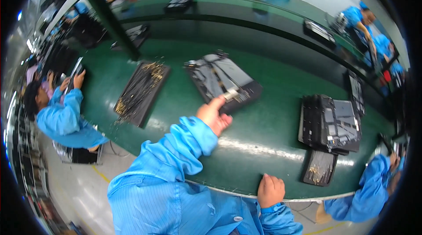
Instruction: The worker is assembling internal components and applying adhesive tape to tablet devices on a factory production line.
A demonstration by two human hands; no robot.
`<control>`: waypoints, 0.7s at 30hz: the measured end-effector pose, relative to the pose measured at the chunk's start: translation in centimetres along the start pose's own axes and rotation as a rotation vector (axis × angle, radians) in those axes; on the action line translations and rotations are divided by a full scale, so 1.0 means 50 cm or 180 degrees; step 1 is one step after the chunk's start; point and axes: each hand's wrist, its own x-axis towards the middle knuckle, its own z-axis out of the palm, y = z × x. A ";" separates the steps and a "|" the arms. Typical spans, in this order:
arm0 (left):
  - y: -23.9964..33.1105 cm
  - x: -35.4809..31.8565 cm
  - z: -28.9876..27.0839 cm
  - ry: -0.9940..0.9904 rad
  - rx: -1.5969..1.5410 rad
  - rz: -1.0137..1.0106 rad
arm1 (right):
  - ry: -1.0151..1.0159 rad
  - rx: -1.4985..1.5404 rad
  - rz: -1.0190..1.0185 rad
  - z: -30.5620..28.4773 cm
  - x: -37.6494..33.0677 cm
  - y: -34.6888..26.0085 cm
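The left hand (214, 116) reaches out over the green bench (263, 134), its fingers closed on the near edge of a dark panel (222, 81), thumb on top by a pale strip at that edge. The panel lies flat on the bench just beyond the hand, tilted askew, with grey sheets and parts showing on its upper face. To the left of this hand, near but apart, lies a black tray (140, 92) strewn with small gold bits. The right hand (270, 189) rests on the bench's near rim, fingers curled into a loose fist and holding nothing that can be seen. Beyond it and to its right lies a small dark tray (320, 167) with a few gold bits, and just past that a stack of panels (329, 123). A person in a blue coat (61, 118) sits far left of the left hand.
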 end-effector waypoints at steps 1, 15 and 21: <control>0.018 0.027 0.009 -0.0026 -0.0178 0.0178 | 0.0209 0.0026 -0.0231 0.005 0.005 0.002; -0.142 0.027 0.230 -0.1728 0.2435 -0.0809 | 0.0006 0.0253 -0.0195 -0.003 -0.005 0.035; -0.231 -0.087 0.332 -0.2205 0.3024 -0.0712 | 0.0146 0.0571 -0.0202 -0.026 0.015 0.036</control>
